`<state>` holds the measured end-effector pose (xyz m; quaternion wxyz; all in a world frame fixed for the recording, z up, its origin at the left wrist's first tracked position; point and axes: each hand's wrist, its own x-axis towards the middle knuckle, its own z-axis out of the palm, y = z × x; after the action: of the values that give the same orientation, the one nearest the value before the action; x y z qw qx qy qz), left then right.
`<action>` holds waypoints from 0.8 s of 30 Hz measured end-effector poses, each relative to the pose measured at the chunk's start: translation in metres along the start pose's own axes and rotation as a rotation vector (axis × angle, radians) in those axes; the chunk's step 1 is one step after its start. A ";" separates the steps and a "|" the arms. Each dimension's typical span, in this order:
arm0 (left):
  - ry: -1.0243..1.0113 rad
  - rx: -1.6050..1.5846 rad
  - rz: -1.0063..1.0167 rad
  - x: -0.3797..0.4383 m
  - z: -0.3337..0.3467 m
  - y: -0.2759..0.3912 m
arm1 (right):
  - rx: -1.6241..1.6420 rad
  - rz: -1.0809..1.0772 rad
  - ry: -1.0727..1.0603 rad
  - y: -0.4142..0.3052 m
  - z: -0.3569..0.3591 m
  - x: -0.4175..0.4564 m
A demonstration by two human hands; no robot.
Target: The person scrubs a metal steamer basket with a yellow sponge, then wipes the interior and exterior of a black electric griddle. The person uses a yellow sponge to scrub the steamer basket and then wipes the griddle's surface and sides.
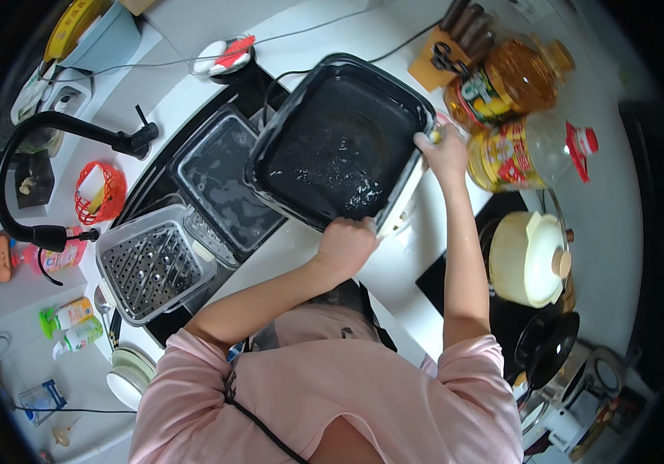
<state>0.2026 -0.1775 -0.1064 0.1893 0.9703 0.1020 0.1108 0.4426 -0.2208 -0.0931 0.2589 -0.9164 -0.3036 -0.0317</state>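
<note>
A rectangular black electric pan with a pale outer base is held tilted over the counter. My left hand grips its near corner, fingers curled over the rim. At the right side, my right hand holds the edge, thumb on top. Bits of foam and a wet sheen show on the pan's dark inside. Left of it, partly covered by the pan, a wet rectangular dark-rimmed lid lies at the sink. Nearer to me is a clear plastic container with a perforated metal rack inside.
A black faucet arches at the left, near a red basket. Two large oil bottles and a knife block stand at the right, beyond a cream pot on the stove. Bowls sit lower left. A cable runs behind the pan.
</note>
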 end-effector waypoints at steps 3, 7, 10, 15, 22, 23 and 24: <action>0.006 0.014 0.002 -0.018 0.000 -0.001 | -0.007 -0.081 0.076 -0.004 -0.004 -0.026; -0.019 0.053 -0.003 -0.030 -0.008 -0.004 | 0.238 -0.032 0.086 0.015 -0.016 -0.055; 0.008 0.092 0.008 -0.042 -0.008 -0.005 | 0.301 0.174 -0.018 0.028 -0.044 -0.090; -0.019 0.167 -0.003 -0.058 -0.009 0.000 | 0.181 0.126 -0.358 0.042 -0.024 -0.130; 0.040 0.224 0.046 -0.067 -0.013 0.010 | -0.307 0.045 -0.633 0.023 -0.006 -0.128; 0.041 0.224 0.042 -0.067 -0.013 0.010 | -0.294 0.033 -0.607 0.025 -0.004 -0.132; 0.040 0.221 0.045 -0.068 -0.013 0.011 | -0.289 0.017 -0.581 0.028 -0.003 -0.136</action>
<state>0.1361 -0.1991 -0.1026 0.0764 0.9849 0.0957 0.1225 0.3479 -0.3145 -0.1324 0.0288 -0.9170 -0.3494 0.1904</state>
